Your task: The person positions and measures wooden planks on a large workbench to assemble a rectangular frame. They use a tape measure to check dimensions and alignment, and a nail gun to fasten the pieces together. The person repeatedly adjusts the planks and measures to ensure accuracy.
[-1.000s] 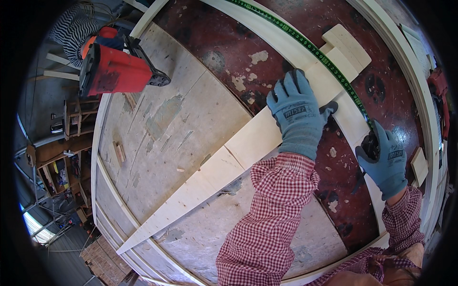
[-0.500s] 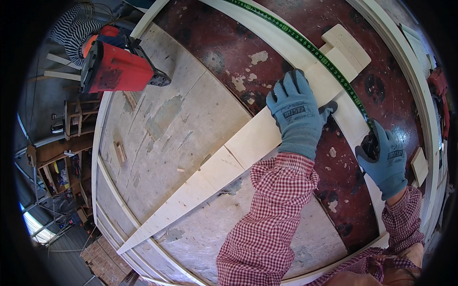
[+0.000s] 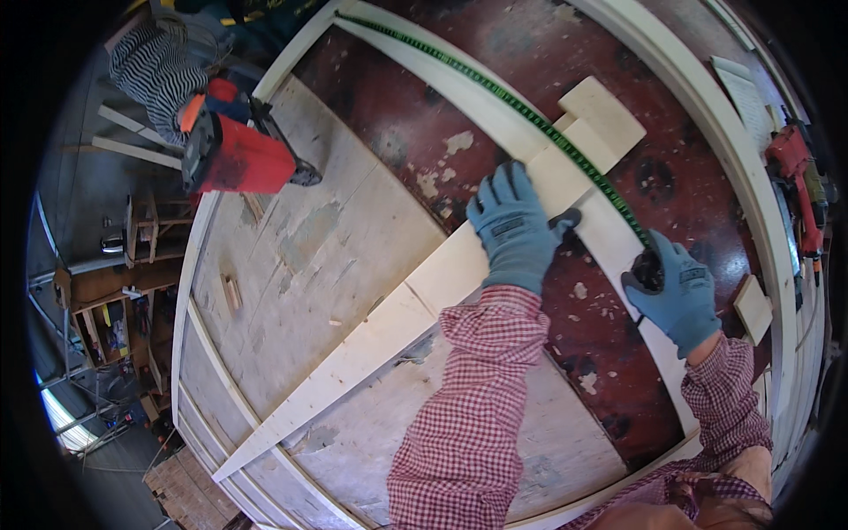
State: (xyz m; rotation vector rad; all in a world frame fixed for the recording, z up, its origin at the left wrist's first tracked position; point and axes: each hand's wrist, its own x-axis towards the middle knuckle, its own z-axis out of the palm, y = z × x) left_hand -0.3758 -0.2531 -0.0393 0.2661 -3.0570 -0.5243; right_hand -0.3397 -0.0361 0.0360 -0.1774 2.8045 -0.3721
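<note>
My left hand (image 3: 511, 231), in a blue-grey work glove, lies on a long pale wooden board (image 3: 353, 358), fingers stretched out and thumb spread to the side. The board tapers toward the lower left and crosses a curved white strip (image 3: 477, 106). My right hand (image 3: 676, 296), gloved alike, is closed around the dark case of a tape measure (image 3: 647, 269). Its green blade (image 3: 530, 115) extends along the curved strip to the far rim, passing over the joined wood pieces. Beyond my left hand, a pale block (image 3: 605, 119) with a rounded end lies against the joint.
Dark red and worn grey panels (image 3: 336, 230) lie beneath, bordered by curved pale rails (image 3: 698, 124). At far left a person in a striped sleeve (image 3: 159, 79) is beside a red-and-black tool (image 3: 252, 159). Red power tools (image 3: 791, 177) sit at right, near a small wooden offcut (image 3: 753, 309).
The view has shifted, so the frame and both hands appear further left and more of the tape's far end shows. Both hands keep their places on the board and tape measure.
</note>
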